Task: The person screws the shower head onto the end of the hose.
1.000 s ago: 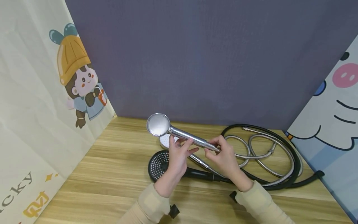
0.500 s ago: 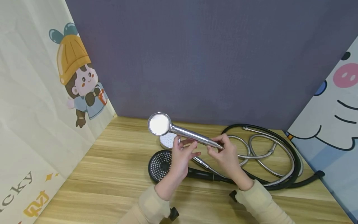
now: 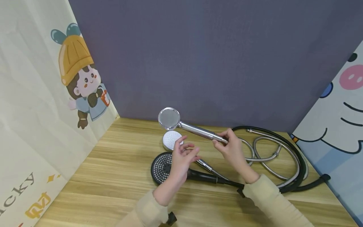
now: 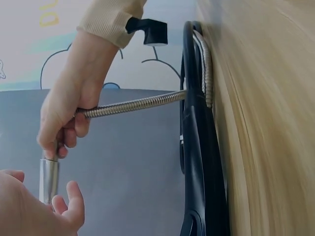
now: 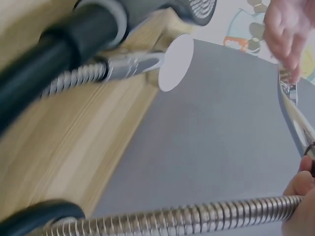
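In the head view my right hand [image 3: 233, 151] pinches the lower end of a chrome shower head [image 3: 197, 130], which is raised above the table with its round face to the left. A ribbed metal hose [image 4: 142, 103] runs from this hand's grip in the left wrist view. Just below the handle is my left hand [image 3: 181, 164], fingers loosely bent and holding nothing. Under it on the table are a white-faced shower head [image 3: 171, 139] and a black shower head [image 3: 161, 168], the latter's handle partly hidden by the left hand.
Coiled metal hoses [image 3: 286, 176] and a black hose [image 3: 309, 184] lie on the right of the wooden table [image 3: 113, 176]. A dark grey panel [image 3: 198, 63] stands along the back edge. Printed sheets flank the table left and right.
The chrome shower head has moved up and to the right with my right hand. My left hand, earlier at the handle, is now apart from it in the head view.
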`<state>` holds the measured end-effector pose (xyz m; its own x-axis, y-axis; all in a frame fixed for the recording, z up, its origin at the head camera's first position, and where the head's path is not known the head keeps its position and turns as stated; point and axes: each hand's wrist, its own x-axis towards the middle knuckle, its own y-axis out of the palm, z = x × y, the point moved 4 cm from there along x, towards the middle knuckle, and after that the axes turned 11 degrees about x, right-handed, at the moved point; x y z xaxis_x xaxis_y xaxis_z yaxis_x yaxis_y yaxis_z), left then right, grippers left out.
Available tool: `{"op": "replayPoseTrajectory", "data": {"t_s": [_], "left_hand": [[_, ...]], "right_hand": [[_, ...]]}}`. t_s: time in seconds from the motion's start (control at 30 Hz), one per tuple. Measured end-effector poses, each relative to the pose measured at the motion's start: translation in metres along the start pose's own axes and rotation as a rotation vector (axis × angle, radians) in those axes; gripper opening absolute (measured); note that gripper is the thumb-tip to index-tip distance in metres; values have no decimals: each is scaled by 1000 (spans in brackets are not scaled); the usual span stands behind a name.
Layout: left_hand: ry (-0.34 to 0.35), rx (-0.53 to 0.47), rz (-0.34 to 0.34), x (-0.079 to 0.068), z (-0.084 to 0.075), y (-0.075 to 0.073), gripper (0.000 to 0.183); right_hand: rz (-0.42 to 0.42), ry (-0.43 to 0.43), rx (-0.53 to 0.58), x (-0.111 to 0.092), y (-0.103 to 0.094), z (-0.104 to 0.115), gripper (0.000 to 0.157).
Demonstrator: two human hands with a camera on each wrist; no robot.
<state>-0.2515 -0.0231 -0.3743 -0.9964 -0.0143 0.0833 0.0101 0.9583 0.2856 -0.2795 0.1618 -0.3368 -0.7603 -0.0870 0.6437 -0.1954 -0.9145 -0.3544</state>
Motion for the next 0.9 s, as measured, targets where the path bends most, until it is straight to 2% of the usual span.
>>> {"op": "replayPoseTrajectory", "data": {"t_s": [0.2,0.4,0.67,0.9], "left_hand": [[31,140,-2,-7,-3,-15,63],[56,268,-6,-14,-9,-31,63],[120,337,14,-13,-16,-48,65],[161,451,39,-12,-18,-67,58]], "right_hand": [[25,45,-25,12,-2,-17,23],[58,66,-109,21,-4,-35,25],[136,192,-119,27,-2,-57,25],[185,226,-140,31,6,-78,25]]}}
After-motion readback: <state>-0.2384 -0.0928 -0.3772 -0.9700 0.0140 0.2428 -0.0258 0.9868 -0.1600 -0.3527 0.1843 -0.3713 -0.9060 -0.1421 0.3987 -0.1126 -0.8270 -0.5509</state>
